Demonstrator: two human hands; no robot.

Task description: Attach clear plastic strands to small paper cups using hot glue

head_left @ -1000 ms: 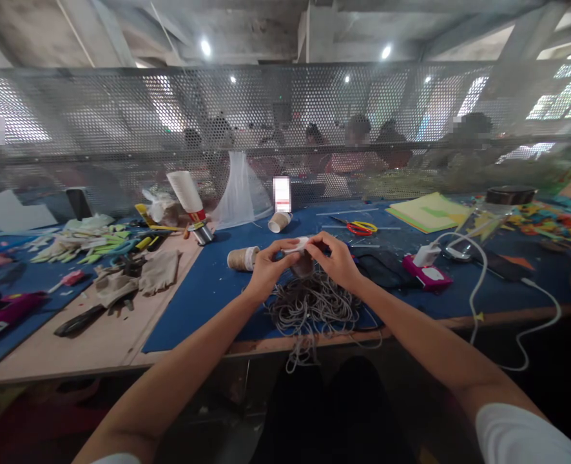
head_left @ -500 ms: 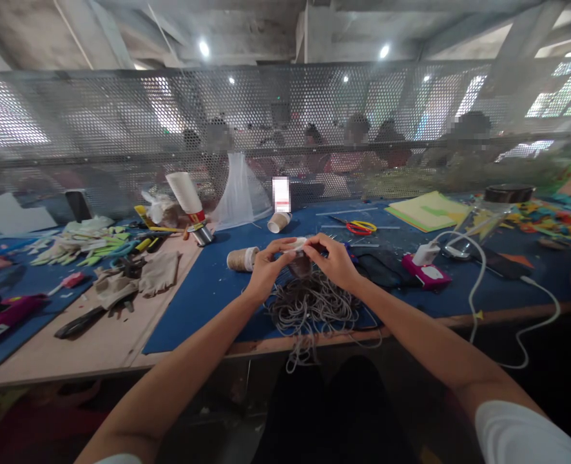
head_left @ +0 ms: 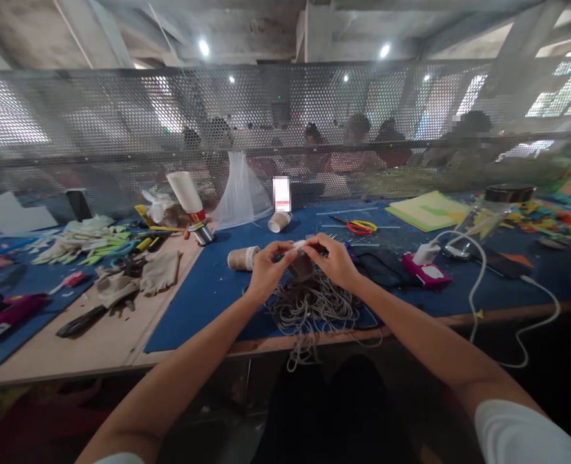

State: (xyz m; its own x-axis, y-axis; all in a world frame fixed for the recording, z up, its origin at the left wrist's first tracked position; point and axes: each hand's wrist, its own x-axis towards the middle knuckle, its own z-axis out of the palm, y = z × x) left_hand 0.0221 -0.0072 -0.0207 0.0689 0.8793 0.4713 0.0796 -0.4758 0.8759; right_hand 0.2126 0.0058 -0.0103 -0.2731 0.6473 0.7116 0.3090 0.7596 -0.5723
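Note:
Between my two hands is a brownish paper cup point(head_left: 301, 267) with a whitish rim on top, held over a heap of grey cord point(head_left: 314, 303). My left hand point(head_left: 270, 265) is closed on the cup's left side, thumb and fingers pinching near the rim. On the other side my right hand point(head_left: 331, 259) pinches the rim with thumb and forefinger. Part of the cup is hidden behind my fingers. Left of my hands a cord-wrapped cup point(head_left: 241, 258) lies on its side. Some cord hangs over the table's front edge.
Beyond my hands, another cup point(head_left: 280, 222) lies below a lit phone point(head_left: 281, 193). Red and yellow scissors point(head_left: 361, 227) rest behind. At right are a purple power strip point(head_left: 425, 270) and white cable point(head_left: 479, 258). Gloves point(head_left: 160, 274) and stacked cups point(head_left: 185, 192) are at left.
My left fingers have shifted slightly at the cup's rim. My right hand keeps its pinch in nearly the same place.

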